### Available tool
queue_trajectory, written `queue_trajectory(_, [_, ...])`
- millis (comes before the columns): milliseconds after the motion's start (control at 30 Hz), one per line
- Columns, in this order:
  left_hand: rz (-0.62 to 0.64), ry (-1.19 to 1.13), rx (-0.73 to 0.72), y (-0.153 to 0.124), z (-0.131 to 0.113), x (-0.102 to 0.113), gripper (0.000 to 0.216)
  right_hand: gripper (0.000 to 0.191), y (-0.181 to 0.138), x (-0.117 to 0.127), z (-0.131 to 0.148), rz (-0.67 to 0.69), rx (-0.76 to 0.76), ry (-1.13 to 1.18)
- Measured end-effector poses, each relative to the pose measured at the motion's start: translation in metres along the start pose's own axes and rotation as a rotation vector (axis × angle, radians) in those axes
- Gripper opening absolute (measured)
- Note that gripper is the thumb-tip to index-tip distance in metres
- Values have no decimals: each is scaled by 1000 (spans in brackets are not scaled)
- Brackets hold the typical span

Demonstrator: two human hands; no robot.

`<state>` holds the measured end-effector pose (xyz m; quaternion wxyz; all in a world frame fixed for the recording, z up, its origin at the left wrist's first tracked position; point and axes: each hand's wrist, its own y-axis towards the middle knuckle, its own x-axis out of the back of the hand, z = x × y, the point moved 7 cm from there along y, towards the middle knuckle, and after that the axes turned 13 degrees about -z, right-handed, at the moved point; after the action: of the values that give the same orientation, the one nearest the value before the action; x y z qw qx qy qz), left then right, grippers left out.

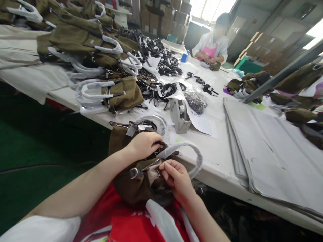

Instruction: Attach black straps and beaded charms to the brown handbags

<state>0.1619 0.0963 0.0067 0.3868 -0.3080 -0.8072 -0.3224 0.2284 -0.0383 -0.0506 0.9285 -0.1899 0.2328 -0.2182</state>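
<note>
A brown canvas bag (131,188) rests against the table's near edge and on my lap. Its handle (194,149) is wrapped in white paper and arches over the table edge. My left hand (143,144) is closed over the bag's top, fingers curled on a dark strap fitting. My right hand (176,176) pinches the bag's open edge beside the metal zipper (145,168), whose silver end piece sticks out to the left.
A grey tape dispenser (179,116) stands just beyond the bag. Olive bags (121,94) with wrapped handles are piled on the left, black straps (164,64) lie further back, stacked grey sheets (257,141) lie at right. Another person (212,47) works at the far end.
</note>
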Motion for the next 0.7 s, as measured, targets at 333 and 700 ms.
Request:
queue_trajectory(333, [49,-409,267,-11,7,18,24,39,9,-19,10,64,53,-39])
queue_trajectory(700, [-12,-306,132,-12,2,30,39,43,15,-28,15,55,81,-108])
